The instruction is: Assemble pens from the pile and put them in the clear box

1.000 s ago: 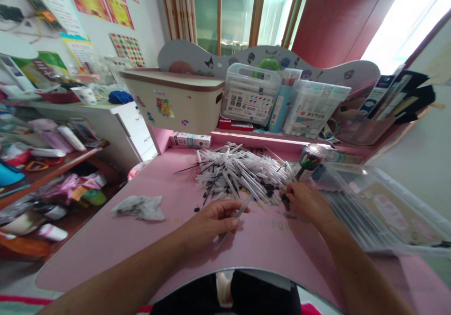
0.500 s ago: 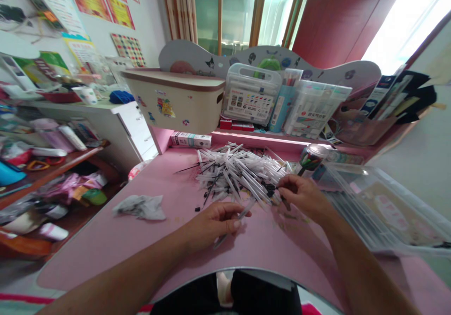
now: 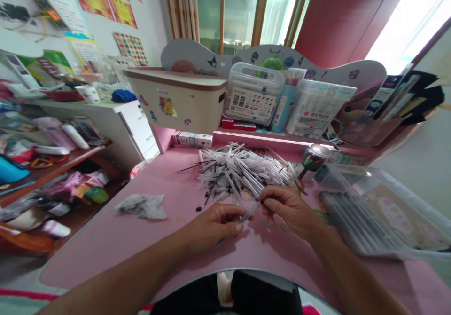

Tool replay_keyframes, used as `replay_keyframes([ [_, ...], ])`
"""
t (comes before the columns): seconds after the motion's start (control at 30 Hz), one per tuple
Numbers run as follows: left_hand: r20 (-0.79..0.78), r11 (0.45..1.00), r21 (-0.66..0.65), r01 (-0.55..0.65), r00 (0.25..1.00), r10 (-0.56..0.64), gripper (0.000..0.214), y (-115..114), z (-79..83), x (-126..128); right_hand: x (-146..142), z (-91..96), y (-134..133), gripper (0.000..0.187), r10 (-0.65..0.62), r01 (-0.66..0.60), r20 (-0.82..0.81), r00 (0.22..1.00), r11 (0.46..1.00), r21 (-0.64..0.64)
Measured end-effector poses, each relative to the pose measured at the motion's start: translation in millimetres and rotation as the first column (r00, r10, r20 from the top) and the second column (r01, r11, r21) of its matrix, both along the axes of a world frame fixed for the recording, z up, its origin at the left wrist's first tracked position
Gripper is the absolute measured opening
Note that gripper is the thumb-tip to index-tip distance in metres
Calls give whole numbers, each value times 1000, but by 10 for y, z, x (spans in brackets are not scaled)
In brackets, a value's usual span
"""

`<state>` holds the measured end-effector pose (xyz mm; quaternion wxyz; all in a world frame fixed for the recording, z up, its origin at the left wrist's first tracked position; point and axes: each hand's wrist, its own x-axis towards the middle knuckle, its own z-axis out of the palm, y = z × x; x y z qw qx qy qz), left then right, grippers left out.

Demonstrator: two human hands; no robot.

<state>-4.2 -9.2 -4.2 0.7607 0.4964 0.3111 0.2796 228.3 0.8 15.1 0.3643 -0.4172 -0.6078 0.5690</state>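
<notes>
My left hand (image 3: 223, 223) is closed around a translucent pen barrel (image 3: 249, 213), which slants up to the right. At the barrel's upper end my right hand (image 3: 285, 207) pinches a small black pen part (image 3: 261, 203), mostly hidden by the fingers. I cannot tell whether that part is inside the barrel or only against it. Just beyond both hands lies a heap of white and clear pen barrels (image 3: 236, 164), with thin refills and small black pieces mixed in. One loose black piece (image 3: 198, 208) rests at the heap's left front.
On the pink desk (image 3: 116, 254) a crumpled white tissue (image 3: 141, 206) lies to the left. A clear plastic box (image 3: 384, 211) holding grey pens stands at right, near a drink can (image 3: 313, 160). Behind, a shelf carries a beige bin (image 3: 179, 101) and marker cases (image 3: 252, 96).
My right hand has moved left and toward me, from the heap's right edge to the end of the barrel. My left hand keeps the barrel in nearly the same place.
</notes>
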Motion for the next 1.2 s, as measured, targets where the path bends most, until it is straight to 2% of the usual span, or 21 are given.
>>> replay_keyframes([
  [0.1,0,1000,5,0,1000,0,39,1,4,3,-23,2,-7,18,-2,0,24,1000,997,71],
  [0.27,-4,1000,15,22,1000,-22,43,4,40,15,-42,15,-9,15,-63,59,39,997,995,84],
  [0.43,-37,999,35,22,999,-21,43,14,41,8,-26,55,-9,11,-74,58,112,991,988,146],
  [0.8,-92,998,60,20,996,-15,39,-9,-4,-13,-42,5,-3,11,-56,40,121,991,990,134],
  [1.03,-107,993,79,91,991,-83,36,3,22,-21,-45,49,-18,12,-30,5,237,971,994,105],
  [1.1,-115,994,77,74,991,-65,34,-12,40,-16,-57,56,-24,16,-36,-10,332,943,990,138],
  [1.2,-129,995,79,67,990,-57,33,-31,55,-6,-67,31,-33,39,-55,-51,447,893,974,223],
])
